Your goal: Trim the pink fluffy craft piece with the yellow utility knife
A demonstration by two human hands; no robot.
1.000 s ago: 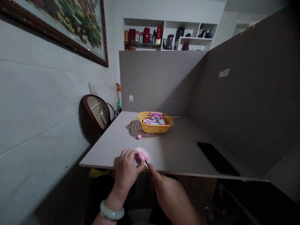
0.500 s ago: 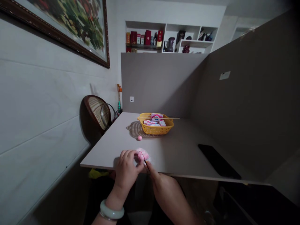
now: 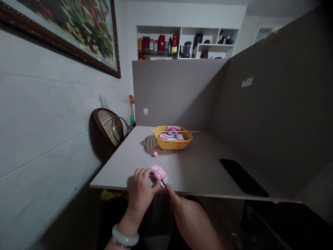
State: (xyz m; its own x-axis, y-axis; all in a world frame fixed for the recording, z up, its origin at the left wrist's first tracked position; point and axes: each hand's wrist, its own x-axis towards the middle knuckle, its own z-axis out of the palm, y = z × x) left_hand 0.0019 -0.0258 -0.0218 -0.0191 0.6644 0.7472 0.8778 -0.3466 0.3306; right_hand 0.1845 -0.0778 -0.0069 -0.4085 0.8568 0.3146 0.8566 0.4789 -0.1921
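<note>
My left hand (image 3: 142,187) pinches a small pink lump (image 3: 156,176) between thumb and fingers, close to the table's front edge. With the index finger stretched along it, my right hand (image 3: 184,210) grips a thin dark knife-like tool (image 3: 163,182), whose tip meets the lump. A speck of orange shows near my right fingertip. Beneath and behind the lump lies a pale pink patch (image 3: 161,170) of crumbs or shavings. Farther back sits a little pink ball (image 3: 155,154), apart from both hands. The tool's handle is hidden in my right hand.
A yellow plastic basket (image 3: 173,145) holding pink-and-white packets stands behind the ball, a thin stick (image 3: 194,131) across its top. On the right of the table (image 3: 200,166) lies a flat black object (image 3: 243,177). Grey panels rise at the back and right.
The tool and my right hand have shifted slightly down and right, and the orange speck now shows. My left hand keeps its pinch on the lump. The view has tilted a little.
</note>
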